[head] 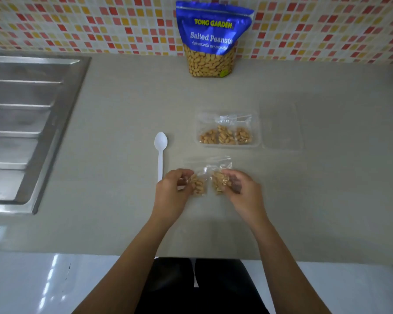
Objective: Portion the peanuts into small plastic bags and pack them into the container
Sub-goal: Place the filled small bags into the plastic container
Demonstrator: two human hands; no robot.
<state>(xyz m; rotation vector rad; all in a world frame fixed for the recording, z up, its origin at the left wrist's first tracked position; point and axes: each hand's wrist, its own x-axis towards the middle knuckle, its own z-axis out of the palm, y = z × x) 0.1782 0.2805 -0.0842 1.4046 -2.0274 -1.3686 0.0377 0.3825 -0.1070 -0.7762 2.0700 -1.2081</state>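
- Plastic bags, small and clear, fill both hands: the left hand (170,189) pinches one bag of peanuts (199,185) by its left edge, fingers curled round it.
- The right hand (241,189) grips a second bag of peanuts (219,181), thumb and fingers closed on its lower right part.
- Both hands sit close together near the front of the grey counter (123,98), with the two bags side by side between them. From here I cannot tell whether the bags touch the surface.
- The loose, empty tops of both bags point away from the person.
- A white plastic spoon (160,152) lies just left of the bags, bowl pointing towards the wall, and the end of its handle is hidden behind the left hand.
- Beyond the hands stands a clear container (200,121), uncovered, holding three filled bags (226,134) in a row.
- A clear lid (281,128) lies flat just beside the container on its right.
- Further back a blue pouch (211,41), marked Salted Peanuts, stands upright against the tiled wall (77,23).
- A steel sink (61,123) is set into the counter at the far left, well apart from everything else.
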